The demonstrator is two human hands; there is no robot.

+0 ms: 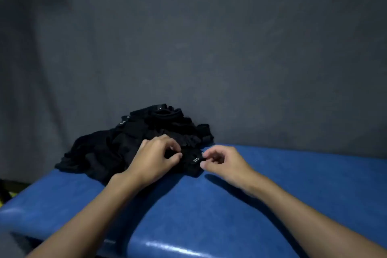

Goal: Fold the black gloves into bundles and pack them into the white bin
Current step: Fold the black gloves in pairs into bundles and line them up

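- Black glove (191, 161): on the blue bench (272, 184), at the near edge of the pile (125, 142), between both hands.
- Left hand (155, 161): grip pinches its left part.
- Right hand (224, 163): grip pinches the labelled end.
- Risk: neighbouring gloves may snag and drag along; dark fabric hides edges.
- Axis: left to right, labelled end rightward.
- Bin: unseen.

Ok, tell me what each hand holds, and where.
One black glove: the left hand pinches its left end, the right hand its right edge by the white mark.
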